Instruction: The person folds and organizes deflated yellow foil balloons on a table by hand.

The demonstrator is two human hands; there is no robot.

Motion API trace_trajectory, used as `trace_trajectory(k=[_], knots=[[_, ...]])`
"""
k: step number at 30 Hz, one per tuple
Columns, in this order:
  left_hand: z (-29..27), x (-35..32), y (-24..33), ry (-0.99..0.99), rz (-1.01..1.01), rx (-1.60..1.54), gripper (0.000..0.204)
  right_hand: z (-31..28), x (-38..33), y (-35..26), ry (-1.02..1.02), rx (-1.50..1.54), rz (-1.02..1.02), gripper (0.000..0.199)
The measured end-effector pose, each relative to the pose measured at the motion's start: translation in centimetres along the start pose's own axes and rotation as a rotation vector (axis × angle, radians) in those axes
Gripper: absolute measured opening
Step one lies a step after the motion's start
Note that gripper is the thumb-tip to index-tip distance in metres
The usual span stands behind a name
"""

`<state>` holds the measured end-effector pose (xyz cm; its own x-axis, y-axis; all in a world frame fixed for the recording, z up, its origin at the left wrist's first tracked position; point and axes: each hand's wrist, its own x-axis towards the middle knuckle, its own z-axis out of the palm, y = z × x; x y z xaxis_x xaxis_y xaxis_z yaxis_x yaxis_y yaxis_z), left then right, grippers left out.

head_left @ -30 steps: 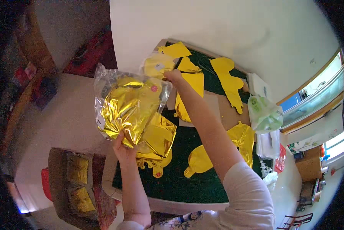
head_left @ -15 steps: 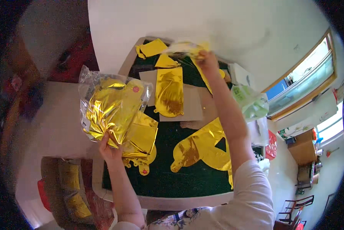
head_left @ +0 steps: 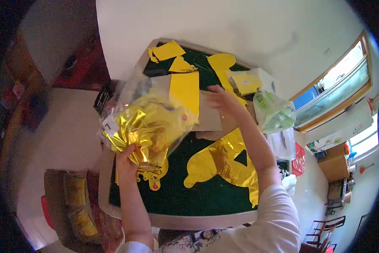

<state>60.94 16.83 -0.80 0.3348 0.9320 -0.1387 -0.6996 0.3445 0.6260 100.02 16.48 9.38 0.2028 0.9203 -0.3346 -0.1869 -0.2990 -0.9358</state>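
My left hand [head_left: 127,162] grips the lower edge of a clear plastic bag [head_left: 145,122] with crumpled gold foil balloons inside, held up over the table's left side. My right hand [head_left: 224,102] hovers above the middle, fingers stretched out and slightly blurred, with nothing in it. Below and right of it lies a flat gold foil balloon [head_left: 217,158] with a triangular hole. Beside the bag, a folded gold balloon [head_left: 184,90] rests on grey card. A packet of folded gold foil [head_left: 246,82] lies at the far right. Part of a gold stack [head_left: 155,182] shows beneath the bag.
The table has a dark green top [head_left: 176,198] and a pale rim. More gold pieces [head_left: 168,50] lie at its far left, and a long one [head_left: 221,62] at the far side. A green-and-white plastic bag [head_left: 273,111] sits on the right edge. A chair [head_left: 67,206] stands at lower left.
My right hand has let go of the gold foil packet at the far right and come back toward the middle. My left hand has swung the bag rightward, over the stack.
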Motion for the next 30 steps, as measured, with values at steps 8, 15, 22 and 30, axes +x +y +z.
trace_trajectory(k=[8,15,22,30], knots=[[1.4,0.8,-2.6,-0.137,-0.247,-0.031,0.044,7.9,-5.9,-0.1,-0.353,-0.477,0.183,0.026],[4.0,-0.2,-2.8,0.140,-0.112,0.151,0.030,8.3,-4.5,-1.0,-0.384,-0.346,0.136,0.019],[0.2,1.1,-2.3,0.365,0.031,-0.320,0.016,6.6,9.0,-0.4,-0.275,-0.720,-0.289,0.048],[-5.4,-1.0,-2.9,0.104,0.194,-0.386,0.034,7.4,25.6,1.7,0.194,-1.507,-0.592,0.050]])
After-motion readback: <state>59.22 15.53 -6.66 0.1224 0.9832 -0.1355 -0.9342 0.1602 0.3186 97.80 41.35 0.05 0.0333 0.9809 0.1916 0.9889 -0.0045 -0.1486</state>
